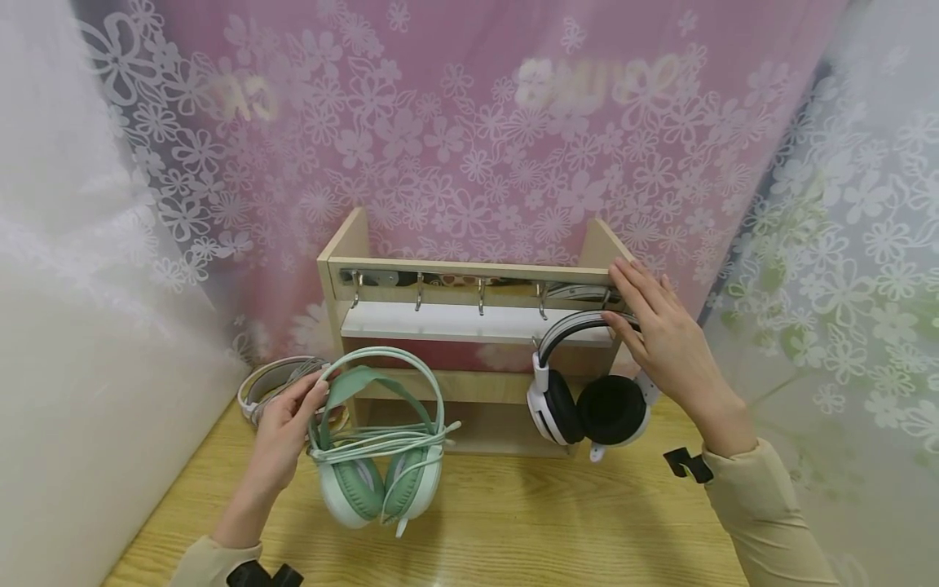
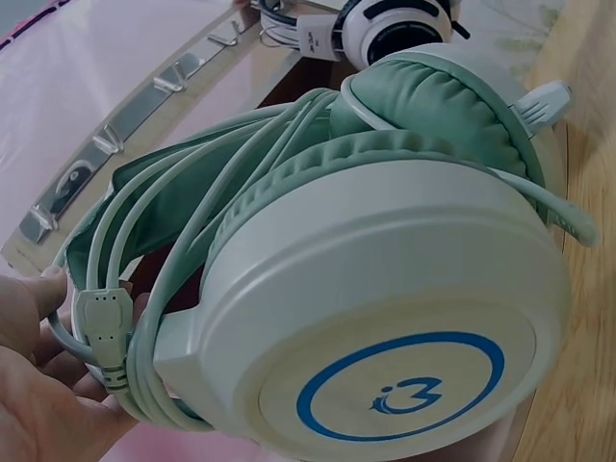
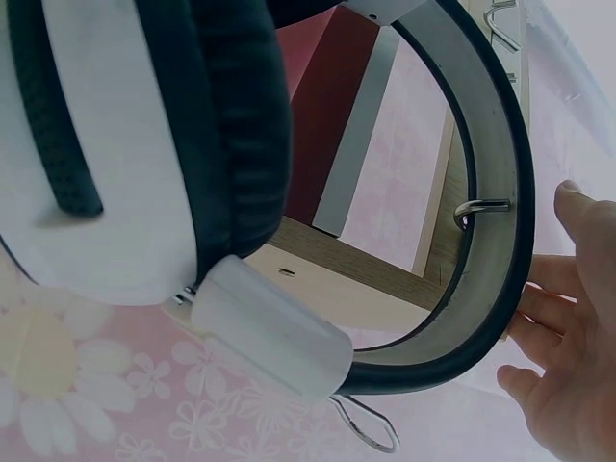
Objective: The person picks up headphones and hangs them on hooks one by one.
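In the head view my left hand [image 1: 282, 428] grips mint-green and white headphones [image 1: 359, 487] by the side of the headband. Their pale green cable is wound in loops around the band and ear cups, and the left wrist view shows a blue logo [image 2: 399, 385] on one cup. At the right end of the rack [image 1: 455, 271], black and white headphones [image 1: 612, 408] hang by their headband from a metal hook [image 3: 484, 206]. Beside that headband, my right hand [image 1: 666, 346] has its fingers extended at the rack's top right corner.
Several metal hooks [image 1: 481, 296] line the front rail of the wooden rack. Behind my left hand, another pair of headphones [image 1: 255, 381] lies at the rack's left side. The rack stands on a wood-grain table [image 1: 513, 530], with a pink flowered curtain [image 1: 469, 139] behind.
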`<state>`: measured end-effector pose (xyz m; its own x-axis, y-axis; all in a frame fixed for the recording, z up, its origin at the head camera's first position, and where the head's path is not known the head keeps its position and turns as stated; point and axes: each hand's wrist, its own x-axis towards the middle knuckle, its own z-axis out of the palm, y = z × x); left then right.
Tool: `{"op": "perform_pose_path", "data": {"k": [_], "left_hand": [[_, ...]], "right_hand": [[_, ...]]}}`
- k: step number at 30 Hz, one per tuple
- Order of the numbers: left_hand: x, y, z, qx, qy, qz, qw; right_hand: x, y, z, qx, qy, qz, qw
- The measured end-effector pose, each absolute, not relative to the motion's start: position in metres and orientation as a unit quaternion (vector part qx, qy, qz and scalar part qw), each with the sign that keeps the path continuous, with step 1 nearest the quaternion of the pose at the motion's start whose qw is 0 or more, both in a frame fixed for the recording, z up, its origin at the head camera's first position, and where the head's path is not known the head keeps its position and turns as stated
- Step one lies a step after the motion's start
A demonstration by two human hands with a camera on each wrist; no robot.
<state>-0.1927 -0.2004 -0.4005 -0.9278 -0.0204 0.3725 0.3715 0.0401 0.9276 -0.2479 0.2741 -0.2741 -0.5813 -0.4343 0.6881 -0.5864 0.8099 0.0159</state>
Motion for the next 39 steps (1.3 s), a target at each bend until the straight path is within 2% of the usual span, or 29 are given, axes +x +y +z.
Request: {"op": "perform_pose_path", "data": {"k": [27,39], "left_hand": [[-0.201,-0.166,-0.383,-0.124,-0.703,-0.689,0.126],[-0.204,-0.155,-0.372,-0.141,-0.715,-0.67,0.138]], "right_hand": [[-0.248,0.275,-0.276,0.29,-0.879,0.099,0.366],[-0.248,0.274,-0.276,0.291,-0.877,0.098,0.369]]}}
